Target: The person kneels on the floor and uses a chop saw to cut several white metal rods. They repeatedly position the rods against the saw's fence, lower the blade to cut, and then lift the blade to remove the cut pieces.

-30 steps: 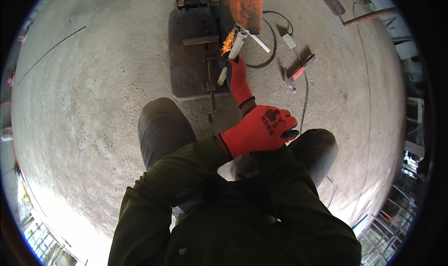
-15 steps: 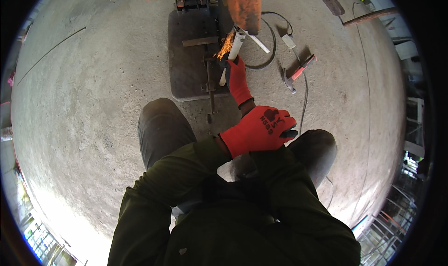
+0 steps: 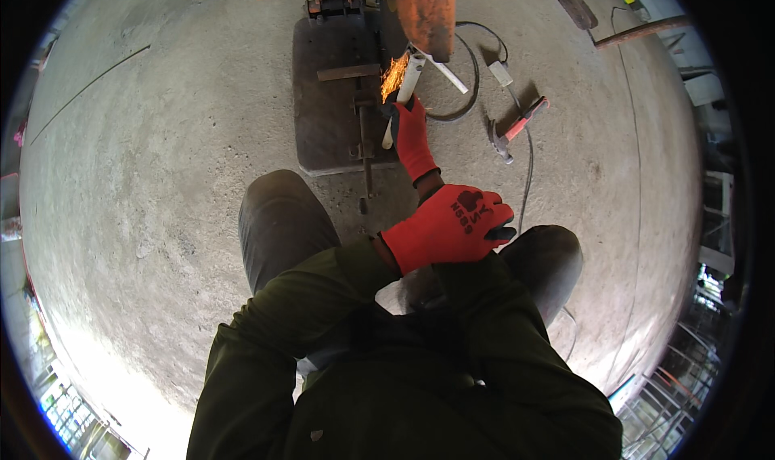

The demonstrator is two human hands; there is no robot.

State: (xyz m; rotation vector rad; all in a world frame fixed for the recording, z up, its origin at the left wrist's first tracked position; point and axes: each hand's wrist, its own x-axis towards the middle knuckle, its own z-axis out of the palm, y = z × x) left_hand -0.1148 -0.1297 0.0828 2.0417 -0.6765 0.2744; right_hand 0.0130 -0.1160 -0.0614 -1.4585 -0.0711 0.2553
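My right hand (image 3: 413,139), in a red glove with dark palm, is closed around a pale metal tube (image 3: 411,79). The tube's upper end meets the underside of the cut-off saw's orange blade guard (image 3: 428,20). Orange sparks (image 3: 394,77) spray to the left of the tube, over the saw's dark base plate (image 3: 327,133). My left hand (image 3: 448,227), gloved alike, crosses over and lies closed around my right forearm near the sleeve cuff; its fingertips curl down at the right. The blade's contact with the tube is mostly hidden by the guard.
A claw hammer (image 3: 517,129) with a red handle lies on the concrete floor at the right. A dark cable (image 3: 475,84) loops beside the saw, near a white connector block (image 3: 500,74). Farther right are a rusty rod (image 3: 642,30) and a flat brown piece (image 3: 577,12).
The sparks spread a little wider and brighter beside the tube. Both hands keep practically the same place and hold.
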